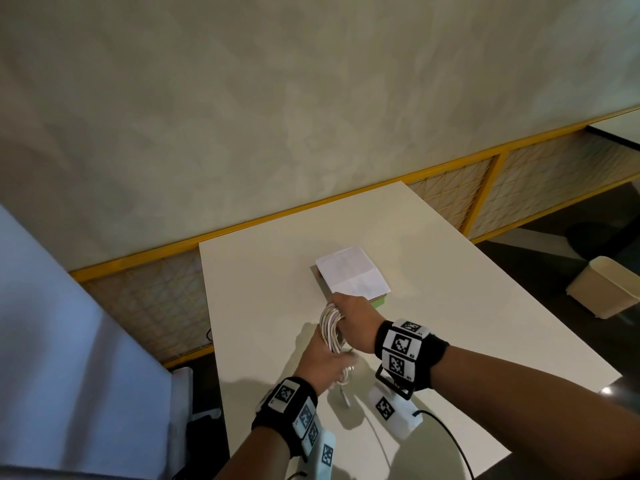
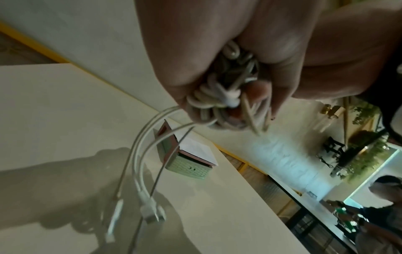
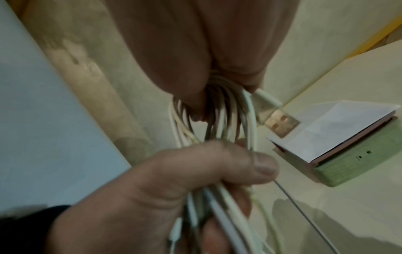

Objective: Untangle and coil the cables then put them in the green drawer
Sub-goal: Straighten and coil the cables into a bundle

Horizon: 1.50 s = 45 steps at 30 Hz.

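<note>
A bundle of white cables point(image 1: 330, 332) hangs in loops above the white table point(image 1: 467, 306), held between both hands. My left hand point(image 1: 323, 360) grips the lower part of the cables point(image 2: 214, 101), and loose ends with plugs point(image 2: 152, 212) dangle below it. My right hand point(image 1: 353, 317) grips the upper part of the cables point(image 3: 219, 110), and a USB plug point(image 3: 280, 124) sticks out by its fingers. Just beyond the hands stands a small pink box with the green drawer point(image 3: 359, 160) point(image 2: 189, 169) point(image 1: 380, 302), whose front looks pushed in.
A folded white sheet of paper point(image 1: 351, 271) lies on top of the drawer box. A black cable point(image 1: 450, 441) and white marker tags point(image 1: 391, 410) lie at the table's near edge. A beige bin point(image 1: 602, 289) stands on the floor at right; a yellow-framed railing point(image 1: 495, 188) runs behind.
</note>
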Available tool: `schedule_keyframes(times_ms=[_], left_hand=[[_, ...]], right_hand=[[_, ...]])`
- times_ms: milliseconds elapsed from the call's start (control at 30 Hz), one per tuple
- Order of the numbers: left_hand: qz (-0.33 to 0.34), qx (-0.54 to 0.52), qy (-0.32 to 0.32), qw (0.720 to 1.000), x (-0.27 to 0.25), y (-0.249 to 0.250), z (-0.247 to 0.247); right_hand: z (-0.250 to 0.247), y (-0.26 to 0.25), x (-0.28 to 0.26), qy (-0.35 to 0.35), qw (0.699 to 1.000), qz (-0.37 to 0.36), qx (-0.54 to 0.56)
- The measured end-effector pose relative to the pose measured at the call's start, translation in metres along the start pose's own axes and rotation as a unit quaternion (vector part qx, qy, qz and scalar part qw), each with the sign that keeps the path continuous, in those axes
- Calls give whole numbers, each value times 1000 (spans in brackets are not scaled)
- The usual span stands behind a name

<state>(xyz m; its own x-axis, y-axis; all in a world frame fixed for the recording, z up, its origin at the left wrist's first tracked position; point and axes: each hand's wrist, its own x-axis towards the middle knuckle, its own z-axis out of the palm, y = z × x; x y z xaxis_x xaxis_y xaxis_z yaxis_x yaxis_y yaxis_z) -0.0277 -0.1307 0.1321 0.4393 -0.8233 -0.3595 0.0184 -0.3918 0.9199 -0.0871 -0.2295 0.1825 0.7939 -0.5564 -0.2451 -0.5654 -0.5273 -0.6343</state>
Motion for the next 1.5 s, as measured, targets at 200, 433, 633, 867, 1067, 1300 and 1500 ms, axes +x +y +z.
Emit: schedule_keyframes(times_ms=[200,433,633,867,1067,1300,1500], left_hand=[[-41,-43,33,998,12,-4,-5],[-40,91,60,993,15,5,-8],[10,236,22,971,21,2,-13],[38,67,-23,997,20,2,-14],[28,-18,-21,999,16,11,-14],[9,-5,-39,999,16,11,-13],[-16,-122,-11,992,14,16,-7]], right_hand=[[0,-7,0,17,999,-23,-17],[-1,-12,-1,66,997,-26,42],[3,-11,-3,96,991,-26,84],[5,-18,1,121,986,-32,111],[-3,-24,4,131,983,-53,115],[-6,-23,5,124,983,-43,128],[-14,-25,10,77,988,-60,119]])
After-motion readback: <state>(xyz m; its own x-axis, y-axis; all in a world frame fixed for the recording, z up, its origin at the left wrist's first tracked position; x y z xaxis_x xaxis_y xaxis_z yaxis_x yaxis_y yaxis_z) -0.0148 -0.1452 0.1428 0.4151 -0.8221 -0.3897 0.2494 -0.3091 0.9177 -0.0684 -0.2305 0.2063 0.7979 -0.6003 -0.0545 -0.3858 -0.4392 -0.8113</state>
